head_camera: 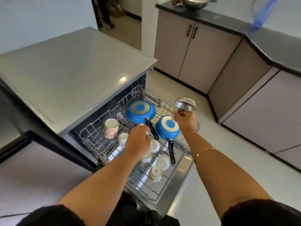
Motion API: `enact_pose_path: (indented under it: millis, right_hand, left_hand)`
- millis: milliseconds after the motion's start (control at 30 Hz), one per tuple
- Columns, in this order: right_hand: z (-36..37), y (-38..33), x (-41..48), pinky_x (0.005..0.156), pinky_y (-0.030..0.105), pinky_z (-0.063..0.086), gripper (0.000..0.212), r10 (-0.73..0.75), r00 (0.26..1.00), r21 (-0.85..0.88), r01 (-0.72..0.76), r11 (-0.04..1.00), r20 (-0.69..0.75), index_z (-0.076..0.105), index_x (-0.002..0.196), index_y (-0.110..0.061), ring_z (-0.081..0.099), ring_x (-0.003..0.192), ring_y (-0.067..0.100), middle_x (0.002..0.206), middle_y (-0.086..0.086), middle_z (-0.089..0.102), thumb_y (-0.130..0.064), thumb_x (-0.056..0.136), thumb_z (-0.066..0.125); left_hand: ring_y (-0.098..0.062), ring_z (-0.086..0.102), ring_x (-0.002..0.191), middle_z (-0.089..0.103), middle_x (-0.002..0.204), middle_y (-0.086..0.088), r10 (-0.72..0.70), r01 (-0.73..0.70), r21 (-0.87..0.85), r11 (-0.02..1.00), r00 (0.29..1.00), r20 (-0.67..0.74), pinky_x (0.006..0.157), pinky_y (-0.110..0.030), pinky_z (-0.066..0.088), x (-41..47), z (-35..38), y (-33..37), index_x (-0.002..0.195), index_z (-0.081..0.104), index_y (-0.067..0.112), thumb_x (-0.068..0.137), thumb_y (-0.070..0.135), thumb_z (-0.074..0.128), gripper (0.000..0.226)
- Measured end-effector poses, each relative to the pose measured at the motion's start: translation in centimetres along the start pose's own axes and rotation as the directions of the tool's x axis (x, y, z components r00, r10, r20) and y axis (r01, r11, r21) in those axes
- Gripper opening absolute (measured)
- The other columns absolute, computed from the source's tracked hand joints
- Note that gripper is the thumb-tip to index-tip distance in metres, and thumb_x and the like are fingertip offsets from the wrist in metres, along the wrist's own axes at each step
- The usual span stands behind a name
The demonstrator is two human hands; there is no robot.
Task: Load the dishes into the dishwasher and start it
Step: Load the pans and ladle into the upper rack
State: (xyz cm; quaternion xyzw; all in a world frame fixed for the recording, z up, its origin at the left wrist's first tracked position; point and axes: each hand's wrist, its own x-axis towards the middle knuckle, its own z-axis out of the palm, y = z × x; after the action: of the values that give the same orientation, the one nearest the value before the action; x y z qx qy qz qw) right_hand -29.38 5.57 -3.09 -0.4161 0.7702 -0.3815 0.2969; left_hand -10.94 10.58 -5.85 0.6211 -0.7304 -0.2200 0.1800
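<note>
The dishwasher point(78, 75) stands open with its wire rack point(146, 181) pulled out over the lowered door. Two blue pans lie upside down in the rack: a wide frying pan point(140, 112) and a smaller saucepan point(167, 128). A floral mug point(111, 128) and several white cups point(154, 145) sit among the tines. My right hand point(185, 122) grips the handle of a steel pot point(185, 104) held above the rack's far right corner. My left hand point(137, 141) reaches down over the white cups by the frying pan's black handle; its fingertips are hidden.
Grey cabinets point(195, 51) with a black countertop point(268, 44) run along the right and back. A steel bowl point(194, 3) sits on the far counter. Pale floor tiles point(236, 157) lie right of the door. A doorway point(117, 17) opens at the back.
</note>
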Motion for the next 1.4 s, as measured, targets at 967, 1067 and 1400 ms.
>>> enact_pose_path:
  millis: [967, 1067, 1400]
  right_hand:
    - [2.9, 19.4, 16.1, 0.084, 0.046, 0.054, 0.008, 0.453, 0.849, 0.341, -0.526, 0.779, 0.273, 0.062, 0.084, -0.009, 0.058, 0.071, 0.026, 0.074, 0.01, 0.06, -0.003, 0.081, 0.065]
    - [3.4, 19.9, 16.2, 0.082, 0.043, 0.057, 0.007, 0.439, 0.874, 0.361, -0.485, 0.796, 0.206, 0.062, 0.082, -0.014, 0.062, 0.071, 0.023, 0.071, 0.006, 0.062, -0.008, 0.084, 0.063]
    - [4.1, 19.7, 16.6, 0.084, 0.037, 0.055, 0.006, 0.46, 0.86, 0.405, -0.51, 0.759, 0.222, 0.062, 0.08, -0.013, 0.059, 0.068, 0.019, 0.072, 0.005, 0.061, -0.014, 0.08, 0.068]
  left_hand:
    - [-0.025, 0.051, 0.1, 0.056, 0.107, -0.009, 0.066, -0.063, -0.025, 0.998, 0.984, 0.167, 0.076, -0.029, 0.042, 6.2, 21.1, 1.9, 0.108, 0.06, 0.009, 0.089, 0.004, 0.051, 0.022]
    - [-0.026, 0.055, 0.094, 0.059, 0.102, -0.009, 0.088, -0.083, -0.037, 0.996, 0.984, 0.155, 0.071, -0.028, 0.044, 5.9, 21.6, 2.0, 0.103, 0.062, 0.008, 0.087, 0.002, 0.054, 0.019]
    - [-0.022, 0.053, 0.097, 0.057, 0.106, -0.006, 0.064, -0.057, -0.048, 0.997, 0.984, 0.168, 0.074, -0.023, 0.041, 5.9, 22.6, 2.4, 0.104, 0.062, 0.01, 0.087, 0.004, 0.053, 0.02]
